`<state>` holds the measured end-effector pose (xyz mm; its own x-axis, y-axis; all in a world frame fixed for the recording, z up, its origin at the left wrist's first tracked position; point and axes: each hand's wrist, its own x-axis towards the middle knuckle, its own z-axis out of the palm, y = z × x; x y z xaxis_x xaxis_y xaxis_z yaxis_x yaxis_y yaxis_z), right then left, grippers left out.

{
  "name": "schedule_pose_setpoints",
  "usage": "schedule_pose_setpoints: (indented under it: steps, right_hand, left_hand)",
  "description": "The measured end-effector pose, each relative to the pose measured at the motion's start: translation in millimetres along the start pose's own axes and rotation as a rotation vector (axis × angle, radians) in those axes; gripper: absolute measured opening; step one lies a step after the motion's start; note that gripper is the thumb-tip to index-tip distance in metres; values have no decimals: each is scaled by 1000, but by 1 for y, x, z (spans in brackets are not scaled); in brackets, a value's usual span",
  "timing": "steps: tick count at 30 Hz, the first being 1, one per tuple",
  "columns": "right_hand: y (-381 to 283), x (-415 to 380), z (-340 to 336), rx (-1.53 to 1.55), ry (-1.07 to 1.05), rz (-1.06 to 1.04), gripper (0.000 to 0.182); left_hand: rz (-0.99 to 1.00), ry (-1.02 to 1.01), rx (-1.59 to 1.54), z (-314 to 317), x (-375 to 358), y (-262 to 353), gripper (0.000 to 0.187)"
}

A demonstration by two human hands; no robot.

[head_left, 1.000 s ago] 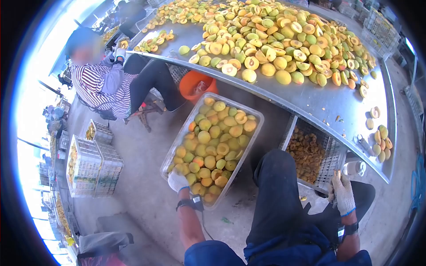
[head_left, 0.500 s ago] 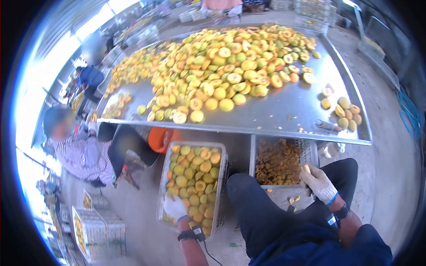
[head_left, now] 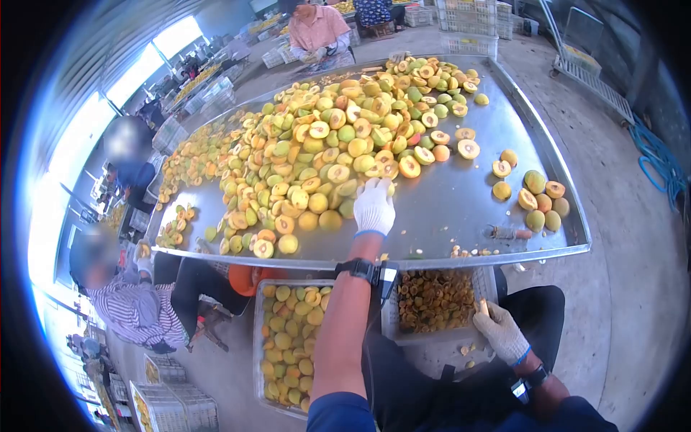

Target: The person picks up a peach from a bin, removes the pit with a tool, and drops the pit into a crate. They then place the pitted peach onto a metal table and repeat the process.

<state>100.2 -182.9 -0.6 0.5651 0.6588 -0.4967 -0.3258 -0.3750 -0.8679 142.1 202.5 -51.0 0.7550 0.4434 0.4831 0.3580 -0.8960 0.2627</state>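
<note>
At the far left we see a seated person in a striped top [head_left: 137, 313] beside the metal desk [head_left: 461, 209], with wire crates [head_left: 176, 407] on the floor below them. Under the desk's near edge stands a clear bin of whole fruit [head_left: 291, 338], and an orange bucket [head_left: 245, 277] shows just behind it. Above, the heap of halved and whole fruit [head_left: 309, 158] covers most of the desk's left and middle. Our left hand [head_left: 374, 205], in a white glove, reaches over the near rim and rests at the edge of that heap, fingers curved down onto the fruit; we cannot tell whether it grips a piece. A black band [head_left: 363, 270] wraps the wrist. Right of the arm, a crate of pits [head_left: 432, 299] sits under the desk. Our right hand [head_left: 500, 331], gloved too, hangs low beside that crate, fingers pinching a small pale-orange object [head_left: 484, 308]. On the desk further right lie a small knife [head_left: 507, 232] and a loose cluster of fruit [head_left: 540, 201] near the corner. A blue hose [head_left: 658, 162] lies on the floor at far right.
</note>
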Motion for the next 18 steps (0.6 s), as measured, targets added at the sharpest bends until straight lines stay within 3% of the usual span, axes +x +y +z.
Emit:
schedule_pose_setpoints:
  steps: [1, 3, 7, 11, 13, 14, 16, 17, 18]
  right_hand:
    - [3, 3, -3, 60, -8, -4, 21]
    - [5, 9, -11, 125, -4, -1, 21]
    - [-5, 12, -16, 124, 65, -1, 17]
    - [13, 20, -22, 152, 22, -38, 20]
    - [13, 17, -22, 157, 21, -44, 22]
    - [12, 15, -22, 148, 3, -39, 22]
    - [7, 10, -24, 163, -25, -62, 25]
    - [3, 8, -23, 158, -38, -63, 25]
    - [-1, 4, -22, 122, -50, -96, 27]
  left_hand:
    - [8, -7, -5, 11, 9, 1, 34]
    - [-70, -286, 199, 29, 23, 1, 46]
    - [-33, -227, 336, 57, 30, -4, 43]
    - [-180, -209, 228, 35, 11, 21, 38]
    - [-370, -121, -77, 24, -5, 33, 41]
    - [-390, -116, -69, 14, -16, 39, 41]
    - [-763, -62, -1142, -36, -41, 78, 47]
    - [-821, -162, -1331, -70, -58, 91, 49]
    - [-755, -45, -1546, -70, -79, 102, 45]
